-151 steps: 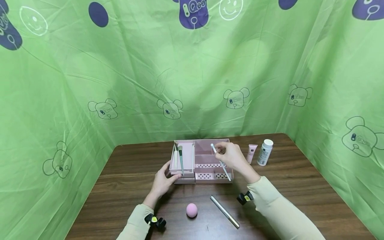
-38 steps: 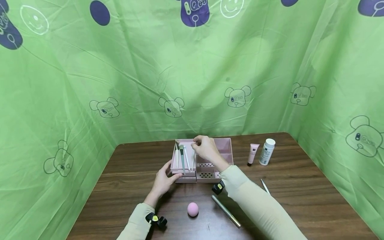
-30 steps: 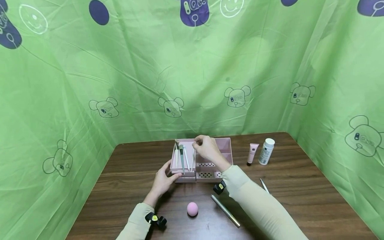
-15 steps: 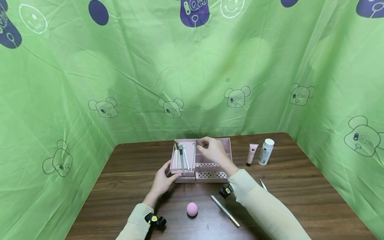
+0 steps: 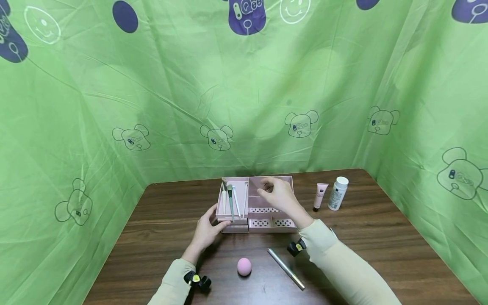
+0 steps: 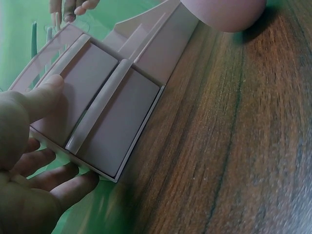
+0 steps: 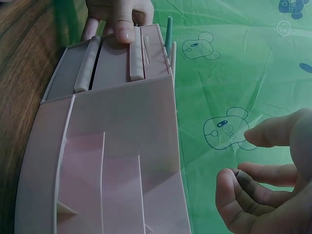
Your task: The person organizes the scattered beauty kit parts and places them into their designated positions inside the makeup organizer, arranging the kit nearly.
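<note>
Right hand (image 5: 280, 195) has shifted rightward from the organizer's (image 5: 272, 230) left tray (image 5: 241, 195) since half a second ago; now above its right-hand compartments, thumb and loosely curled fingers apart. Versus five seconds ago, one more pale brush (image 5: 237, 202) lies in the tray, right of the green brush (image 5: 230, 201). Left hand (image 5: 206, 232) unmoved, gripping the organizer's left front corner.

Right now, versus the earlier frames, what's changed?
The right hand let go of a pale makeup brush, which now lies in the pink organizer's left tray, right of the green brush. Over the last second, that hand drew rightward off the tray, empty. Unchanged: left hand gripping the organizer; pink ball and silver tube in place.
</note>
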Demonstrator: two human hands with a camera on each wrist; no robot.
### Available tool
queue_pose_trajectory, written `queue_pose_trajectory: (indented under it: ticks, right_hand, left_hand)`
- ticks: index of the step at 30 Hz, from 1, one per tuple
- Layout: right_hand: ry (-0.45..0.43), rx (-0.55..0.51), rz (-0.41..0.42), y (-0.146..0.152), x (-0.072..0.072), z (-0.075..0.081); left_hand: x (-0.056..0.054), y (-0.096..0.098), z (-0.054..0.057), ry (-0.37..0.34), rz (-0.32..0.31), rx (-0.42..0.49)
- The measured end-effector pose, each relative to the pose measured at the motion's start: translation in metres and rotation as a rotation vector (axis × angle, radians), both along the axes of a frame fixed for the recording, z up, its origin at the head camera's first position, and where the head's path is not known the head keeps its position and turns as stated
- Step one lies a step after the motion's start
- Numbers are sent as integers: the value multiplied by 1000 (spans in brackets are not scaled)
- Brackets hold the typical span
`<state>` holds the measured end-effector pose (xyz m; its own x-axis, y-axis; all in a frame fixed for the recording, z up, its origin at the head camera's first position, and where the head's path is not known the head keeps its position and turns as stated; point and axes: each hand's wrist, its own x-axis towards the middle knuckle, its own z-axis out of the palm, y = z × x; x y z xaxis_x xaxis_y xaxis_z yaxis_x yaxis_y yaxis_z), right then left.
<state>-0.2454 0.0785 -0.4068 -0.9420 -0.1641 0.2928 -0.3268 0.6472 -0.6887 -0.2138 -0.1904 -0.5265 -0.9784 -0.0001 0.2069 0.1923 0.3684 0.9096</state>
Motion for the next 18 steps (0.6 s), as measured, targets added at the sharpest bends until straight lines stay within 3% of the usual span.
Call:
queue_pose_trajectory:
  ticks: [18]
  right_hand:
    - [1,21,-5,24,7,-4]
  left_hand:
    - [-1,0,-1,13,-3,-9]
